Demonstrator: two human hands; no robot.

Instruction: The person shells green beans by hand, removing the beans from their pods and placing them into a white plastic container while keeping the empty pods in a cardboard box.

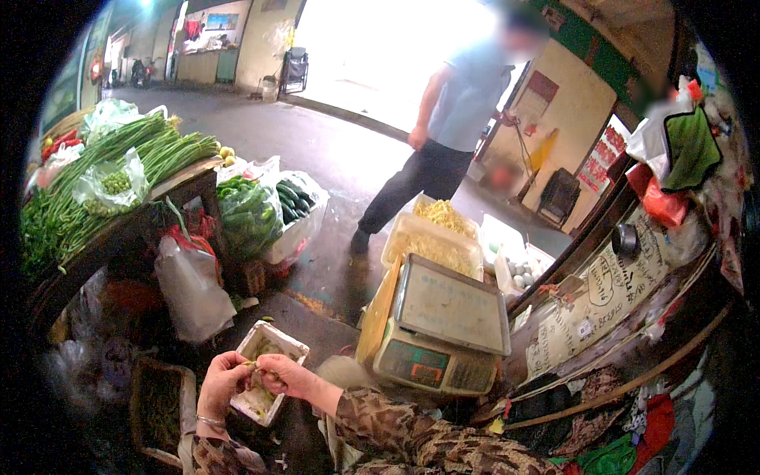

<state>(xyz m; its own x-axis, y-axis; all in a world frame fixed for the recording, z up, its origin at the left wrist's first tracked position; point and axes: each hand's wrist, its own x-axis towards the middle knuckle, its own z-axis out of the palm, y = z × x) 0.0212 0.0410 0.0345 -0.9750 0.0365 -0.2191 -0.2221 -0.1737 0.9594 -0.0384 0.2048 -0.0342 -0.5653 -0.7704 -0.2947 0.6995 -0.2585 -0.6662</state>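
Note:
My left hand, with a bangle at the wrist, pinches a small greenish pod between thumb and finger. From the right, my right hand meets it, its fingertips closed on the same pod. Both hands are above a white foam box, which holds pale green scraps or pods too blurred to name. Another small green pod lies by the box's far rim. Left of my left hand stands a second foam box with dark green contents.
A weighing scale stands to the right, before tubs of yellow shredded food and a box of eggs. Long beans cover the left stall. Cucumbers fill a crate beyond. A person stands in the aisle.

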